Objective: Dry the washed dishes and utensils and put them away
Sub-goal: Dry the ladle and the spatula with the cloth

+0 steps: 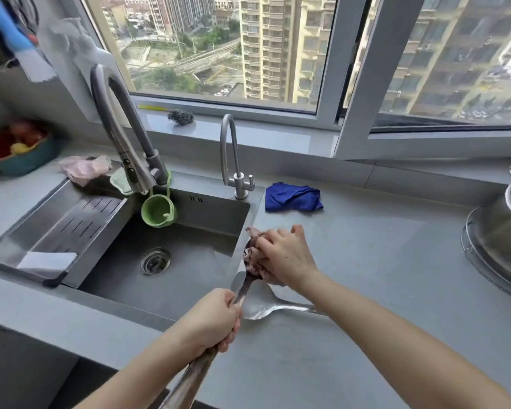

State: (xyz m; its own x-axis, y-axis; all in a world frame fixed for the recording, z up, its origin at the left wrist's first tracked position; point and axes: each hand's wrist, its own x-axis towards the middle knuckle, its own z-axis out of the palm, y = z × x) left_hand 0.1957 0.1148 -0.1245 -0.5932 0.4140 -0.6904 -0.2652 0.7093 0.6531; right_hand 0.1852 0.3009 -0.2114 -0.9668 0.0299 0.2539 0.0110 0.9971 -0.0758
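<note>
While the left hand [216, 317] grips the handle of a long metal utensil [242, 286] at the right edge of the sink [213, 208], the right hand [283, 258] clutches a pinkish cloth [252, 261] around its head. I judge the drying is about midway: a large spoon [260, 305] lies just right of the sink, not yet put away.

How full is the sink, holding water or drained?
Drained: the sink shows its bare steel floor and drain strainer, with no water standing over them.
</note>
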